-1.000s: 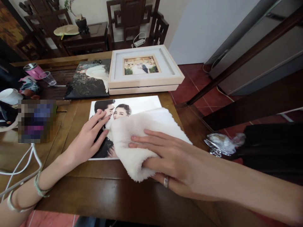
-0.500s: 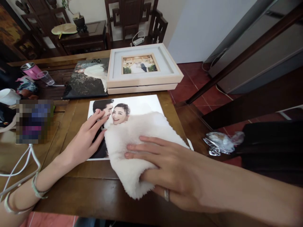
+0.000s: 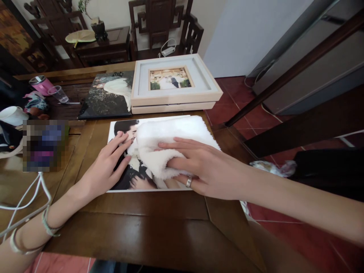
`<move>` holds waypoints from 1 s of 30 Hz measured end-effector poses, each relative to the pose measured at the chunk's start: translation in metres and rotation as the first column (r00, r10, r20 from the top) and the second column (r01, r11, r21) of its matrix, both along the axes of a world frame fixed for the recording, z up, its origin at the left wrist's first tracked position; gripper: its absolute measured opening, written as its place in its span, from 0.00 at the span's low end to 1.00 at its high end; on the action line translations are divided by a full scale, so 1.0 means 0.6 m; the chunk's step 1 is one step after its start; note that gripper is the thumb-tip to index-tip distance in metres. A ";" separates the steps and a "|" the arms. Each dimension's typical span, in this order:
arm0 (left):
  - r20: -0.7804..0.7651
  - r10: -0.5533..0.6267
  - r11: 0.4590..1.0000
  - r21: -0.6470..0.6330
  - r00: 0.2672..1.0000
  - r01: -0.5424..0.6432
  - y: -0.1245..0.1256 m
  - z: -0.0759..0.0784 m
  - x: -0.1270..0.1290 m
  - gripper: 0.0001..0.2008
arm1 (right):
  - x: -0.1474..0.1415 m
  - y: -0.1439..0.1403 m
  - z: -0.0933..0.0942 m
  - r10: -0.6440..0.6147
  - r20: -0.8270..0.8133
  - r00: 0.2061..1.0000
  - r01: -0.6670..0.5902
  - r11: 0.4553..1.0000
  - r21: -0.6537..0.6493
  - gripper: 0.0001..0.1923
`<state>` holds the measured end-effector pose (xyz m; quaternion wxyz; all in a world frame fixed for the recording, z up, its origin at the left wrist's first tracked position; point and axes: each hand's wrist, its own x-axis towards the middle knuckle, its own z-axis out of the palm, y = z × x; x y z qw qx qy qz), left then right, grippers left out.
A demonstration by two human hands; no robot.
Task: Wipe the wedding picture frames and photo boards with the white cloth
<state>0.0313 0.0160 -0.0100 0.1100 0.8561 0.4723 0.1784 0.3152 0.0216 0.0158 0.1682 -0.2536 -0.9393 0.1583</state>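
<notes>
A photo panel point(image 3: 142, 180) showing a couple lies flat on the brown wooden table point(image 3: 136, 227). My left hand point(image 3: 109, 161) rests on the panel's left part, fingers outstretched and holding nothing. A fluffy white cloth point(image 3: 176, 132) spreads over the panel's upper right part and hides much of the picture. On the cloth lies my right hand point(image 3: 201, 165), with some fingers on top and the lower ones tucked under a folded edge, gripping it. That hand wears a ring, and the left wrist carries bracelets.
Behind the panel are a stack of pale wooden picture frames point(image 3: 173, 100) and a dark photo panel point(image 3: 105, 100). Toward the left stand a pink tumbler point(image 3: 41, 85), a clear plastic cup point(image 3: 59, 94) and a white cup point(image 3: 13, 115). White cables point(image 3: 42, 189) run along the left side.
My right hand and the white cloth have moved away from me, up the panel. The panel's lower part now shows. My left hand stays in place on it.
</notes>
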 end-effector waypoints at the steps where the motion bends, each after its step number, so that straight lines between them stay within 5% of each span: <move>1: 0.000 0.002 1.000 -0.004 1.000 -0.002 0.000 0.000 0.000 0.23 | -0.001 -0.002 -0.002 0.008 0.010 1.000 -0.008 1.000 0.020 0.11; 11: -0.002 -0.010 1.000 -0.020 1.000 0.010 0.000 -0.001 -0.003 0.24 | -0.021 -0.107 0.006 0.200 0.016 0.980 -0.200 0.980 -0.021 0.04; 16: 0.000 -0.012 0.999 -0.033 1.000 0.012 0.000 0.003 -0.001 0.24 | -0.008 -0.078 0.020 0.159 0.005 0.987 -0.158 0.984 -0.083 0.09; 24: -0.007 0.019 0.999 -0.026 1.000 -0.019 -0.005 0.009 0.001 0.23 | 0.030 0.013 -0.003 -0.109 0.029 0.994 0.105 0.988 0.111 0.11; 30: -0.006 0.020 0.999 -0.031 1.000 -0.020 -0.002 0.005 -0.003 0.23 | 0.009 -0.040 -0.007 -0.079 0.023 0.997 0.075 0.985 0.154 0.12</move>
